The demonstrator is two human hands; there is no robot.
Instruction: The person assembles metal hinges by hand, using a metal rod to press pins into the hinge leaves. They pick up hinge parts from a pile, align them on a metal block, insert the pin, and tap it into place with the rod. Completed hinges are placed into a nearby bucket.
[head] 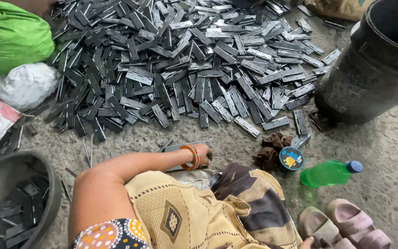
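My left hand [202,153], with orange and red bangles at the wrist, reaches forward over my knee and curls around a flat grey metal hinge [177,148] just above the concrete floor. A big heap of grey metal hinges [185,60] covers the floor right in front of the hand. My lap is draped in yellow and brown patterned cloth [199,212]. My right hand is out of sight.
A black drum [374,69] stands at the right. Near it lie a green plastic bottle [329,173], a round blue-lidded tin [291,158], a brown cloth [269,152] and pink sandals [346,226]. A basin with hinges [47,203], green [10,37] and white [24,85] bags sit left.
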